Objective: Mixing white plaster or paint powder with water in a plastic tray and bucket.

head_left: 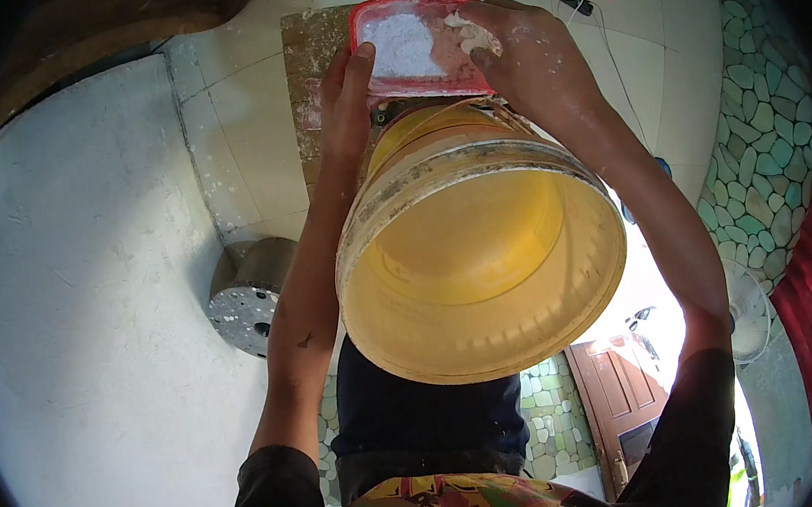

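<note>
Left hand (pixel 346 99) clasping a shallow red plastic tray (pixel 430 89) by its left rim, loose white powder (pixel 402 46) just right of those fingers, right hand (pixel 536 61) curled around a pale irregular lump (pixel 473 32) over the tray's right end, round yellow plastic bucket (pixel 474 257) below both hands' fingers

White glare lower right (edges bowed).

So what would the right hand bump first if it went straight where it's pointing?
Probably the white powder in the red tray, past the pale lump at the right hand; depth is hard to judge.
</note>
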A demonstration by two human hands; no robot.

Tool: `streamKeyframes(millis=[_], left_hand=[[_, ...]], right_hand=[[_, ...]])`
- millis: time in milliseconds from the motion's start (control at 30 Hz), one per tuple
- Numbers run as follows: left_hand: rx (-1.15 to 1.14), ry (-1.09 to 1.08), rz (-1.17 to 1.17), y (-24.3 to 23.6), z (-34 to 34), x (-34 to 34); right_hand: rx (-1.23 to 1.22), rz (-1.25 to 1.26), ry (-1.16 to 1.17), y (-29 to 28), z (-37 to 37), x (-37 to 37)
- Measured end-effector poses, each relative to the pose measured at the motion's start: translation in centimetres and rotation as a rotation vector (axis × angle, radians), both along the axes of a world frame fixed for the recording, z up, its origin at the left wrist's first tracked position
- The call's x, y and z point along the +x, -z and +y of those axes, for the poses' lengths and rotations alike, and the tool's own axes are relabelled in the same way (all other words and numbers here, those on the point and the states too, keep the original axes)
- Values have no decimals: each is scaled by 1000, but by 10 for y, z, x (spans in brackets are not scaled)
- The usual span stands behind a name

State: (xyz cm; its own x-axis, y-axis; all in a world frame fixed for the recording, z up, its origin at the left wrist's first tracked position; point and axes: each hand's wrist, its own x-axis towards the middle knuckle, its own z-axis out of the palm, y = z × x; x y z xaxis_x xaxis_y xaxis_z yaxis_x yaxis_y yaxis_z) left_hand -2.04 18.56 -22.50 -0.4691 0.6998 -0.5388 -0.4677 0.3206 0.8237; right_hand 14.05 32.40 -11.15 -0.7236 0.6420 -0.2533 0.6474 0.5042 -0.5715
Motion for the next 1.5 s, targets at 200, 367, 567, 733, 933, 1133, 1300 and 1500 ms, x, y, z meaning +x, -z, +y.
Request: streamKeyframes(millis=[200, 367, 567, 733, 933, 1133, 1300, 1500], left_hand=[[39, 39, -28, -5, 4, 2], [78, 65, -35, -12, 10, 3], [91, 30, -101, -1, 6, -7], [96, 30, -77, 0, 1, -12], [121, 6, -102, 9, -8, -27], [101, 55, -120, 24, 7, 12], [123, 52, -34, 0, -8, -26], [137, 56, -84, 1, -12, -21]], right_hand=[[40, 84, -2, 1, -2, 0], [85, 108, 63, 1, -4, 3], [-293, 367, 518, 2, 26, 42], [-291, 230, 660, 26, 35, 106], [-309, -178, 459, 101, 27, 95], [7, -472, -181, 190, 39, 116], [107, -312, -166, 203, 6, 71], [41, -195, -118, 212, 19, 95]])
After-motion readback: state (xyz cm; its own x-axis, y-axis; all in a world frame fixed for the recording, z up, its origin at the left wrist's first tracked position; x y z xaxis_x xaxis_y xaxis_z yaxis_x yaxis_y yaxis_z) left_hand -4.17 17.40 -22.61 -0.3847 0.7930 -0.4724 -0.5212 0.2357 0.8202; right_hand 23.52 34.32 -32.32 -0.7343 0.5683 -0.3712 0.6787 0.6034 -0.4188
